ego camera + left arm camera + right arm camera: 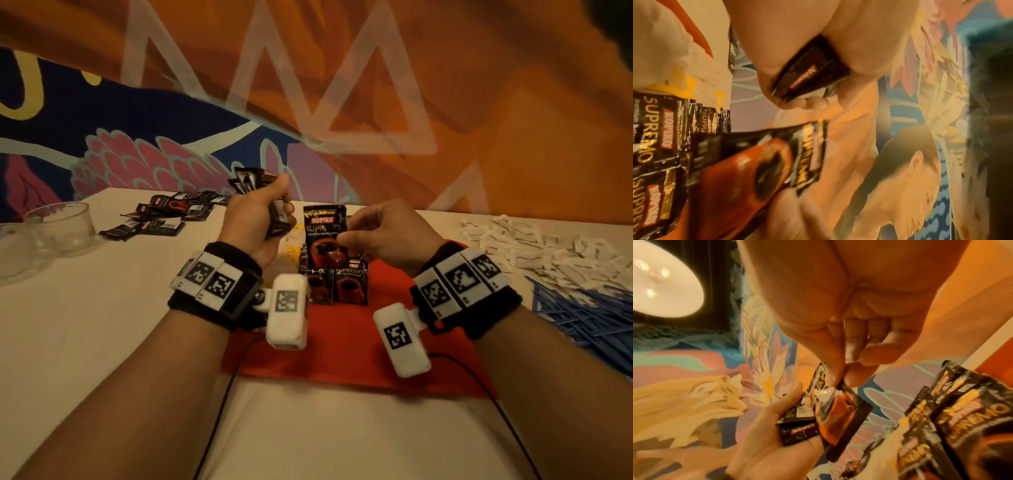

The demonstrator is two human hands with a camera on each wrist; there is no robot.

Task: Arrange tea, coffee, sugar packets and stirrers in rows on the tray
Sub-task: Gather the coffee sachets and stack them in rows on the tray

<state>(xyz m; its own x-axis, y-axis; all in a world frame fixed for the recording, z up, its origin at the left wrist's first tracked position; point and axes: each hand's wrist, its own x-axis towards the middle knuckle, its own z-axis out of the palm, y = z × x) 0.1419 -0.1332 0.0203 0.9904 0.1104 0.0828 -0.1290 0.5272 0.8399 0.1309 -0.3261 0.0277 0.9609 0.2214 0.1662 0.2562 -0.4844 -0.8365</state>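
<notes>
My left hand (263, 216) is raised over the tray's far left and grips a fanned bunch of black coffee packets (251, 180); the left wrist view shows its fingers (805, 104) curled round the bunch (812, 73). With thumb and forefinger my right hand (346, 236) pinches a single coffee packet (324, 233), held upright above the red tray (359, 342). The pinch (838, 379) sits on that packet's (840, 417) edge. Two coffee packets (337, 282) lie side by side on the tray below it, with more partly hidden behind.
Loose coffee packets (164, 212) lie on the table at far left, beside two glass bowls (58, 226). White sugar packets (534, 246) are heaped at far right, blue stirrers (582, 315) in front of them. Yellow-marked packets (291, 251) lie behind the tray.
</notes>
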